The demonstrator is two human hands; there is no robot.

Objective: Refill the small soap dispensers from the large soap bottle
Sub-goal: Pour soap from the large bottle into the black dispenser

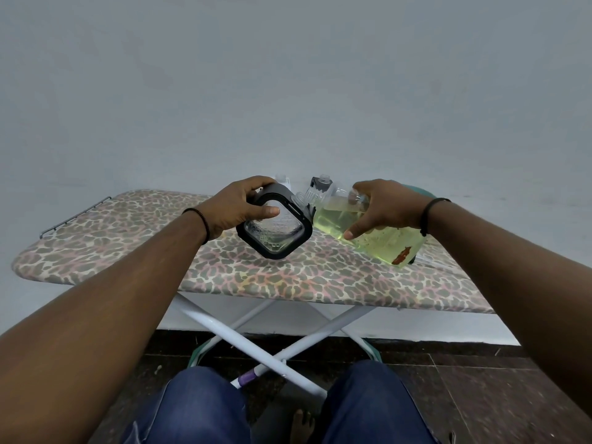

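Large soap bottle (368,232): clear glossy plastic. Dispenser (276,226): textured clear body, matt black frame. Ironing board (288,277): printed cloth cover; legs (243,334): glossy white metal.

The surface (121,238) lies bare at the frame's left and along its near edge; two small dispensers (322,182) block the far edge at centre.

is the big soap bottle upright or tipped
Tipped. The right hand holds the big bottle nearly on its side, its neck pointing left toward the dispenser held by the left hand, yellow-green soap pooled along its lower side.
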